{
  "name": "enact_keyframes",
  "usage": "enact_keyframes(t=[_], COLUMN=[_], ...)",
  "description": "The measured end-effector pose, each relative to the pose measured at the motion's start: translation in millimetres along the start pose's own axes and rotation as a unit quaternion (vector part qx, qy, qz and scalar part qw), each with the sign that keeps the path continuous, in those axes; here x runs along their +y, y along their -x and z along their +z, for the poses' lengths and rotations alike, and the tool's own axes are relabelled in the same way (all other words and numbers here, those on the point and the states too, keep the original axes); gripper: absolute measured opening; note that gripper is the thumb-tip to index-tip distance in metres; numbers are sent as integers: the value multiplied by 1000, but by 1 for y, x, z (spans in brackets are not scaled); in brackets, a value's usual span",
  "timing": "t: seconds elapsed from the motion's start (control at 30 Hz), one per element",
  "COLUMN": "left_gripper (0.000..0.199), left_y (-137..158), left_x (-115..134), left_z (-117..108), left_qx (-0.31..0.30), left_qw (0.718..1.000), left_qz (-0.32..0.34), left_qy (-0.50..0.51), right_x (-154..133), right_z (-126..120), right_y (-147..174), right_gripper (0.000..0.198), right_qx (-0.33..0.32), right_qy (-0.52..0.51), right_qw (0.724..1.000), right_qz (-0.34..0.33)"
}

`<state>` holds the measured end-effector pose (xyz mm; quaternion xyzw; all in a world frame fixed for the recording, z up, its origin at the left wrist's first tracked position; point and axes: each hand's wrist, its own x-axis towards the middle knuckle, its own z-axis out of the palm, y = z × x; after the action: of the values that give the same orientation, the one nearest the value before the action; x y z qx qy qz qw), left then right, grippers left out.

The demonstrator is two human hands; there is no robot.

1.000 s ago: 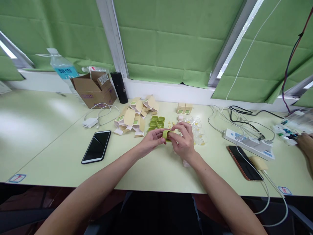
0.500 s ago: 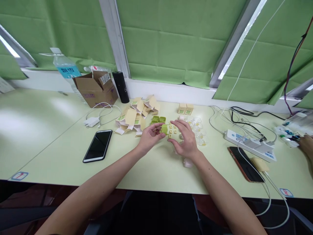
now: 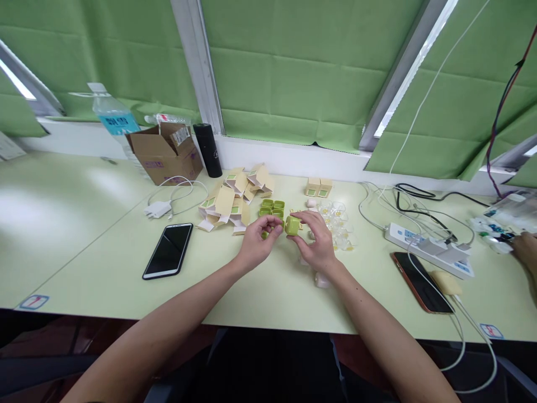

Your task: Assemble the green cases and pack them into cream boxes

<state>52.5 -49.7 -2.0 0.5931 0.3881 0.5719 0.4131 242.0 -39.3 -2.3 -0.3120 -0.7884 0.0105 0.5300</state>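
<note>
Head camera view: we sit at a pale green table (image 3: 251,296), both forearms stretched across its edge, and hold a small, rounded green piece (image 3: 292,225) up in front of us. Our right hand (image 3: 316,238) grasps it between thumb and fingers, its smooth face turned partly our way. Our left hand (image 3: 257,243) is curled just beside it, thumb and fingertips drawn near one another; we cannot tell whether they touch the piece or pinch anything of their own. Just beyond the left fingers stand green cups (image 3: 272,207) in a close-set cluster, their hollows upward. Small yellow parts (image 3: 301,226) show in part behind the held piece, and clear plastic pieces (image 3: 338,224) are spread to the right of our right hand. Near that wrist lies a pale pink piece (image 3: 322,280). Farther back, opened cartons (image 3: 222,201) are heaped left of center, while two closed boxes (image 3: 319,187) stand side by side toward the wall. A dark-screened phone (image 3: 168,252) lies to our left, near a white charger (image 3: 157,210) and its looped cable. To our right, a white power strip (image 3: 428,249) carries several plugs, with a second phone (image 3: 422,282) before it. At the far right edge, another person's hand (image 3: 526,252) reaches into the scene.
</note>
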Motion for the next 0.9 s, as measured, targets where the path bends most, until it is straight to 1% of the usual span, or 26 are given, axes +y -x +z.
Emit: enact_keyframes(t=[0.23,0.43,0.53,0.67,0.9], left_gripper=[21,25,31,40,49], left_y=[-1,-2,-4,-9,-13], left_x=[-3,-2,1,1,-9], left_z=[2,2,1,-3,-11], left_qx=[-13,-28,-37,-27,-30], left_qw=[1000,999,999,997,989], left_qz=[5,-23,-39,-60,-90], left_qy=[-23,-16,7,44,111], right_x=[1,1,0,0,3], right_z=[2,2,2,0,-4], right_y=[2,2,2,1,0], right_gripper=[41,41,41,39,39], right_qx=[-16,-20,-23,-17,-6], right_qy=[21,31,29,34,47], right_qw=[999,998,999,999,999], right_qz=[-31,-42,-31,-10,4])
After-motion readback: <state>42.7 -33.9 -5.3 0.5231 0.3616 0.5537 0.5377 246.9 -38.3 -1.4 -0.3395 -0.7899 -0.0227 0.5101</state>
